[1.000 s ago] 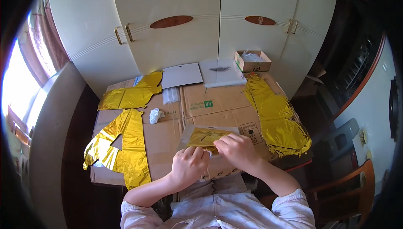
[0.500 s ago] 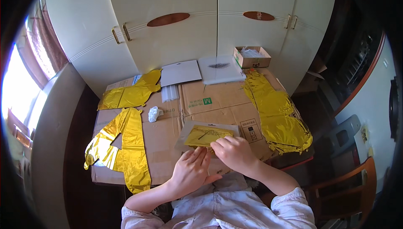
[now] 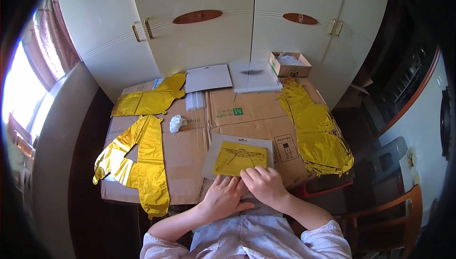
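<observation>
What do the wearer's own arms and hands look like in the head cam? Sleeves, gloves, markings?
Left hand and right hand are bare, no gloves; no watch or bracelet visible. Forearms are uncovered. Left sleeve and right sleeve are loose, pale whitish-pink fabric with faint mottling, ending near the elbows. Finer details are too small to tell.

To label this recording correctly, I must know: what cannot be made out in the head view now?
All in the head view:
- right thumb: hidden by the right hand
- print on the folded gold foil: too small
- white contents of the small cardboard box: too small to identify
- wooden chair: partly cut off by the dark lens rim
</observation>
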A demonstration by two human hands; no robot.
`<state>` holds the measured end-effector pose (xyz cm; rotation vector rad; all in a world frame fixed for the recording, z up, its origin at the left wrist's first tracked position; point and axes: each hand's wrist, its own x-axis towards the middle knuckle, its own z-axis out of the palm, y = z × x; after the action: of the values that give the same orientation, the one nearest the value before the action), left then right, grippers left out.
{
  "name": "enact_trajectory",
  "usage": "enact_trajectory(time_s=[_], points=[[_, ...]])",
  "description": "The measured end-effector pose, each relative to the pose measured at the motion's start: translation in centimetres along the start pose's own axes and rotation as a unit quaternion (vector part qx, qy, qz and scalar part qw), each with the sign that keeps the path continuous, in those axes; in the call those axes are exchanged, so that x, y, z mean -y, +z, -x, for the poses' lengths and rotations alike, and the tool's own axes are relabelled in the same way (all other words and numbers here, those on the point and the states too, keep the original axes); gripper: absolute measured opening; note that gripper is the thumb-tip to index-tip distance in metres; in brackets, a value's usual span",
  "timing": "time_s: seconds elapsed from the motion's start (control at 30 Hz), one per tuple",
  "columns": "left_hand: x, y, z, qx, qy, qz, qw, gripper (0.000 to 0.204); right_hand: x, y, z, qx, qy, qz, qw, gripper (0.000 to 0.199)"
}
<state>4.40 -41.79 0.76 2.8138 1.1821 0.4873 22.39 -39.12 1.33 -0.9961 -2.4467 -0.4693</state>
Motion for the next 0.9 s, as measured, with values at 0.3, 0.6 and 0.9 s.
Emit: enact_trajectory(time_s=[0.3, 0.6, 0.9], points=[[-1.1, -1.9, 4.1, -0.027, -0.136, 0.156, 0.978, 0.026, 1.6, 1.4, 5.0, 0.057, 0.049, -0.054, 0.996, 0.018], [3.4, 3.4, -2.0, -0.076, -0.116, -0.013, 0.990, 0.047, -1.7, 3.6, 2.7, 0.023, 0.145, -0.144, 0.979, 0.039], [4.7, 7.3, -2.7, -0.033, -0.101, -0.042, 0.993, 0.059, -1.7, 8.0, 3.6, 0.115, 0.148, -0.121, 0.975, 0.061]])
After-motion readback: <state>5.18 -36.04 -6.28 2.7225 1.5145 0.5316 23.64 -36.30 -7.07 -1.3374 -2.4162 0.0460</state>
